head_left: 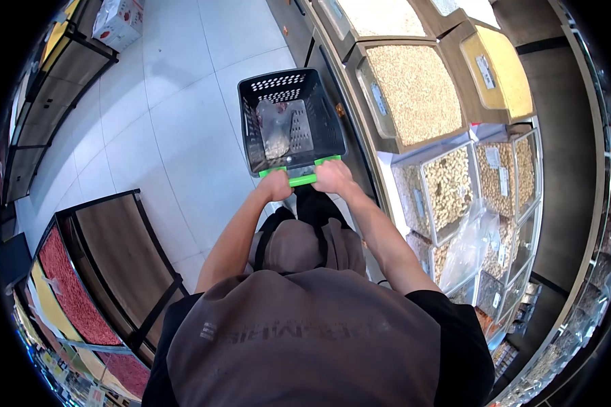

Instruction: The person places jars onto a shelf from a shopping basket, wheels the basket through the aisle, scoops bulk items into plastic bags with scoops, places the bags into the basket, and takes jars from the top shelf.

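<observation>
Both of my hands grip the bright green handle (303, 180) of a black plastic shopping basket (252, 87) in front of me. My left hand (275, 185) is wrapped round the handle's left part, and my right hand (333, 176) round its right part. Inside the basket lies a clear plastic bag (275, 125) with pale pieces gathered at its lower end; I cannot make out what they are. The basket's sides are perforated.
To the right stand bulk bins of grain (417, 95), a yellow bin (497, 74) and clear boxes of peanuts (448, 190), with a plastic bag (470, 247) over them. Shelving with red goods (71, 285) stands at left. Pale floor tiles (176, 129) run between; a carton (119, 24) sits far left.
</observation>
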A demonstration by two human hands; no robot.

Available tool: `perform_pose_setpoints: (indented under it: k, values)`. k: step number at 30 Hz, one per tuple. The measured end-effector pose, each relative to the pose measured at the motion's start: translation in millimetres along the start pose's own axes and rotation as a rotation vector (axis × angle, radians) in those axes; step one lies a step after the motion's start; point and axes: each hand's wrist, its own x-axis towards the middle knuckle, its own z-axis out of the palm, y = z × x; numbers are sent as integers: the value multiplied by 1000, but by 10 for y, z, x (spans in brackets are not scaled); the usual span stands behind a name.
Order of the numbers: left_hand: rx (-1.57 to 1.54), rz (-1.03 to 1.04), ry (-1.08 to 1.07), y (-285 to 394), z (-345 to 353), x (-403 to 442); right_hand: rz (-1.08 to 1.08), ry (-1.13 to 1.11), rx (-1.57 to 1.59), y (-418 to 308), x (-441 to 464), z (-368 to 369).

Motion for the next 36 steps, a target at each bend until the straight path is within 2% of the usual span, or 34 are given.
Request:
perform_pose_setpoints:
  k: [5, 10, 14, 18, 26, 36]
  values:
    - [-87, -90, 29, -88, -269, 173, -33, 21, 2, 88, 291, -203]
    - [-40, -112, 29, -156, -525, 436, -108, 56, 38, 295, 630, -376]
    - [-86, -156, 128, -76, -828, 525, -127, 53, 47, 398, 871, -597]
    - [-72, -227, 97, -109, -1068, 700, -139, 24, 72, 499, 1122, -736]
    - [-12, -226, 98, -327, -1523, 1092, -133, -21, 53, 638, 1691, -1232]
    - [-135, -248, 169, -778, -2203, 1626, -150, -32, -5, 753, 2682, -1767]
